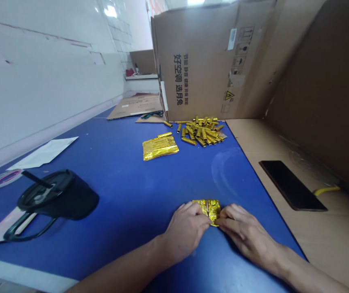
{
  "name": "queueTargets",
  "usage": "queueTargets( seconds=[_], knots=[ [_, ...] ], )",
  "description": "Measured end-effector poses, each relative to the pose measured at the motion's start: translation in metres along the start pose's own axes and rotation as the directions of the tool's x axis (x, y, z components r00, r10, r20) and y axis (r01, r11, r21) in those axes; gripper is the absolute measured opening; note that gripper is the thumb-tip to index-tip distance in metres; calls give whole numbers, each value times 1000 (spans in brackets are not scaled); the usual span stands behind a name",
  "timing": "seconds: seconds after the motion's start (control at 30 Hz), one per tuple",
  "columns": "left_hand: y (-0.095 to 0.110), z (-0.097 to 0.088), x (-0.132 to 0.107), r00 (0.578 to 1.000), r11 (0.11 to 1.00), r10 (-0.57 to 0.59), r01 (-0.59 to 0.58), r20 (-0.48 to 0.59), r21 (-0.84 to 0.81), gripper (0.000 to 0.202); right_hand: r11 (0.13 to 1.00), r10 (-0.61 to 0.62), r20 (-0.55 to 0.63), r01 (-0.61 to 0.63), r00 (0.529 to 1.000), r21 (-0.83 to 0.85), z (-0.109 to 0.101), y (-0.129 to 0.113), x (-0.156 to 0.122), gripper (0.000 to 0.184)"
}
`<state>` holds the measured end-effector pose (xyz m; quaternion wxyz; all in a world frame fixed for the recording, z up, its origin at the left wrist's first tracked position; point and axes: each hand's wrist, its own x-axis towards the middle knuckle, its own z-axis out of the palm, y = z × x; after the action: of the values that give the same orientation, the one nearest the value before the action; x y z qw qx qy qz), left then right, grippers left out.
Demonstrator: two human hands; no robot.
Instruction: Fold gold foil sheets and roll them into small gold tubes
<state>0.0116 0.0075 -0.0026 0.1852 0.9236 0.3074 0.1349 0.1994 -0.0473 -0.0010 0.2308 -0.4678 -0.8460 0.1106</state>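
Two bare hands work together at the near edge of the head view, on a blue tabletop. The left hand and right hand come in from the lower part of the view and meet over a small folded piece of gold foil, which lies on the tabletop directly ahead of the fingertips. Its longer axis appears to run crosswise between the hands, and a dark seam or gap divides it near the middle. The fingers of the left hand are closed against its left half, while those of the right hand are closed against its right half, so the two hands grip it from opposite sides. Neither hand is clearly nearer, though the exact finger contact is partly hidden. Farther up the tabletop lies a flat stack of gold foil, with a loose heap of short gold foil tubes just beyond and to its right, against a printed cardboard box panel. To the left, a black tumbler with a green handle and a straw lies on its side near a sheet of white paper. To the right, a black smartphone rests on a cardboard sheet, and a yellow cable runs along behind it.
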Motion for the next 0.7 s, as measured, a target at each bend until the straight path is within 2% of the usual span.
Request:
queueTargets(
  seconds=[0.27, 0.7],
  knots=[
    [1, 0, 1, 998, 995, -61, 61, -3, -75, 17, 997, 64, -64, -62, 996, 35, 1, 1, 2, 16],
    [-2, -1, 5, 999, 997, -26, 27, 20, -71, 18, 985, 173, 1, -173, 985, 25, 1, 0, 4, 14]
  ],
)
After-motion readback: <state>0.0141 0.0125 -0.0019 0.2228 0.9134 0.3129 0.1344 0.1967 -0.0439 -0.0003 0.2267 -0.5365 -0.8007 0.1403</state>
